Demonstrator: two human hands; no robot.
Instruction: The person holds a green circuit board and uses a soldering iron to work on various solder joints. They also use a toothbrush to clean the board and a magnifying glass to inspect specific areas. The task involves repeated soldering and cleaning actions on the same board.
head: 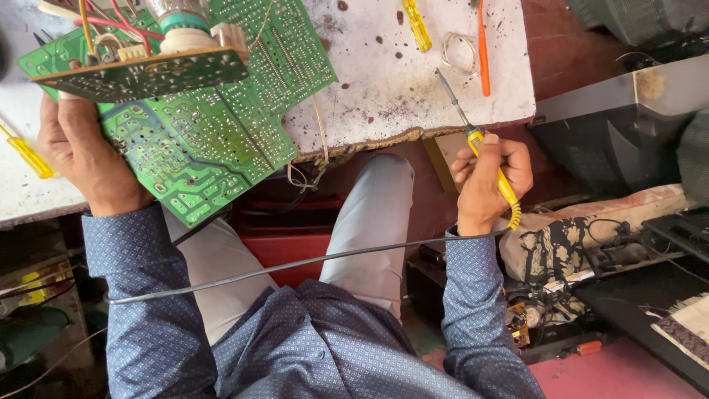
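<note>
The left hand [81,151] grips the left edge of a green board [199,125], tilted up off the white counter [399,81] with its solder side showing. The right hand [487,181] is closed around a yellow-handled iron [484,151], its tip resting on the counter's near edge, well apart from the board. Good work likely means steadying the board and keeping the iron's cord [295,264] off the lap. No container shows clearly; a yellow screwdriver [417,24] lies far on the counter.

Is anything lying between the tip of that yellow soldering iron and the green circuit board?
Nothing visible. Between the soldering iron in the right hand and the circuit board steadied by the left hand is only stained worktop.
</note>
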